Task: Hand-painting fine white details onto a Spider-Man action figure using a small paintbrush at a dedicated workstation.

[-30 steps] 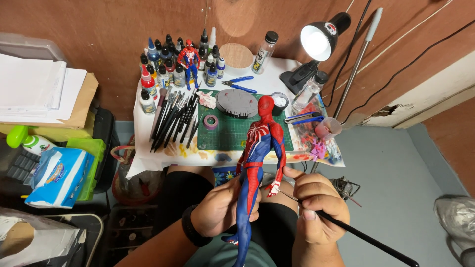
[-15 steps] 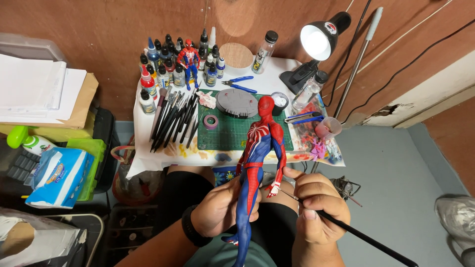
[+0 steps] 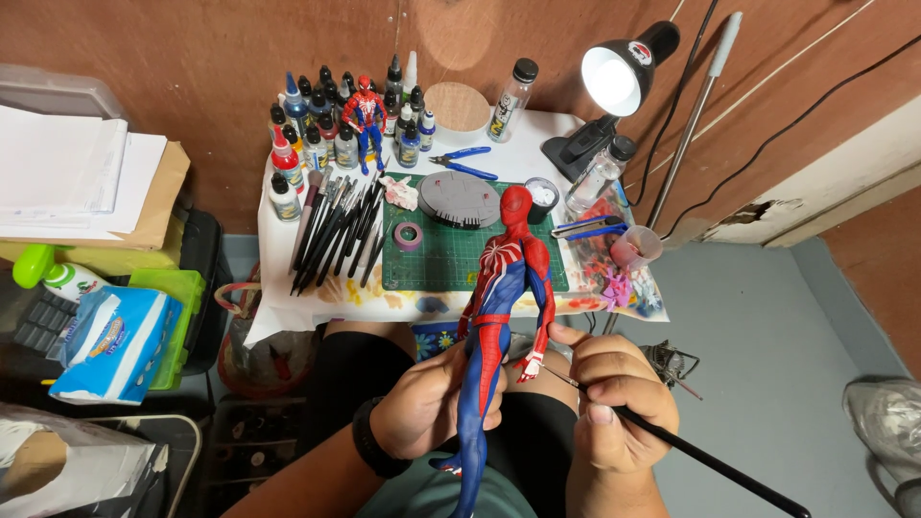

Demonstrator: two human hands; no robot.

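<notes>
The left hand (image 3: pixel 432 403) is wrapped around the legs of a red-and-blue superhero action figure (image 3: pixel 499 307), holding it upright above the lap, in front of the green cutting mat (image 3: pixel 451 259). The right hand (image 3: pixel 609 408) pinches a thin black paintbrush (image 3: pixel 672 446), its tip at the figure's hand.

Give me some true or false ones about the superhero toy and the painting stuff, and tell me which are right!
1. The left hand holds the big red and blue figure by its legs. True.
2. The right hand holds a pair of scissors. False: it holds a thin black brush, its tip at the figure's hand.
3. The desk lamp is switched off. False: its bulb glows bright.
4. A smaller red and blue figure stands among the paint bottles at the back of the table. True.
5. The green cutting mat lies on the floor. False: it lies on the white table.
</notes>
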